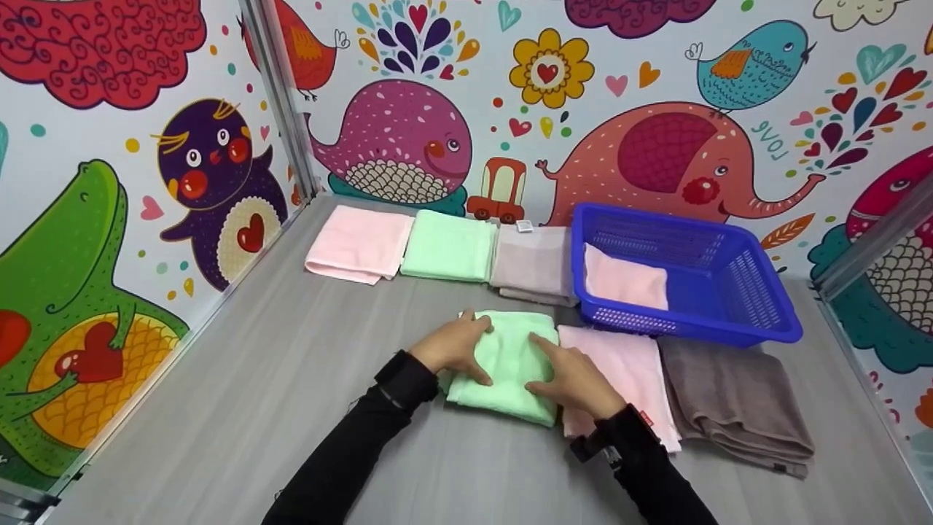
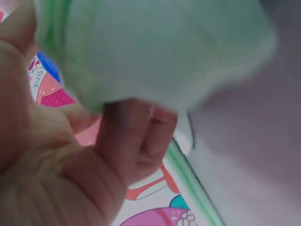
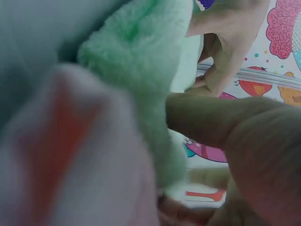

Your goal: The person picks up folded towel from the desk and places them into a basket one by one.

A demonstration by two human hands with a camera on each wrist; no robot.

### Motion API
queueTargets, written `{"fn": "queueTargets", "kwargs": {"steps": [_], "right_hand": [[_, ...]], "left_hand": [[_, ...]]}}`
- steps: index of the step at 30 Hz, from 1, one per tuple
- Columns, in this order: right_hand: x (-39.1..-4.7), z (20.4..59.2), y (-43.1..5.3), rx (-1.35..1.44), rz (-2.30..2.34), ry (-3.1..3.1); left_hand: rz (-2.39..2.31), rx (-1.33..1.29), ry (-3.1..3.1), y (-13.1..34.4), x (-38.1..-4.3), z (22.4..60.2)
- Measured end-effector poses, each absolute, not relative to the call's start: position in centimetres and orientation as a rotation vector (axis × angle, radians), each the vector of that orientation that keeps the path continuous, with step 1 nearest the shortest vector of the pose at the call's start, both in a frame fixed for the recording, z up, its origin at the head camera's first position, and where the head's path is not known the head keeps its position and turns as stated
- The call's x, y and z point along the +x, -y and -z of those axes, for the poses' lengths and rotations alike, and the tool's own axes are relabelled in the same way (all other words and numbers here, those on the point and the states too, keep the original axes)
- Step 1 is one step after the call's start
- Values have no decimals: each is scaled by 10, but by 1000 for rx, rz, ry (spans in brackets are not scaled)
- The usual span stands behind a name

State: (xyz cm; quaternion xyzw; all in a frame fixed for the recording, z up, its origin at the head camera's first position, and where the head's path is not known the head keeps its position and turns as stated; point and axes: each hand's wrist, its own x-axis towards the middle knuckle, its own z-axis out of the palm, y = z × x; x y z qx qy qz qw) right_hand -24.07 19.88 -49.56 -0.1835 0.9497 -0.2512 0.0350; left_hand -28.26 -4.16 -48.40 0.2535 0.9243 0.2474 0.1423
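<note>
A folded light green towel [image 1: 514, 364] lies on the grey table in the head view, between both hands. My left hand [image 1: 453, 345] grips its left side, thumb on top and fingers by the far left corner. In the left wrist view, the green cloth [image 2: 155, 52] hides those fingertips. On the right side my right hand [image 1: 577, 376] holds the same towel, and its thumb [image 3: 202, 115] presses the plush cloth. Against that side lies a folded pink towel [image 1: 619, 372] with a red tag, partly under the right wrist. Farther right is a folded grey-brown towel [image 1: 736, 401].
Behind the towels stands a blue plastic basket [image 1: 692, 321] with a folded pink cloth [image 1: 627, 281] inside. Left of it, along the back, lie folded pink [image 1: 358, 240], green [image 1: 448, 244] and greyish [image 1: 532, 255] towels. Printed wall panels [image 1: 510, 95] border the table.
</note>
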Motion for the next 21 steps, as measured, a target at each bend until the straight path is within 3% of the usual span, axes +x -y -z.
{"fn": "queueTargets", "kwargs": {"steps": [12, 21], "right_hand": [[-241, 494, -199, -695, 807, -2879], [-249, 459, -211, -910, 1006, -3116]], "left_hand": [[-687, 737, -2710, 33, -278, 473], [-937, 803, -2908, 27, -273, 435]]}}
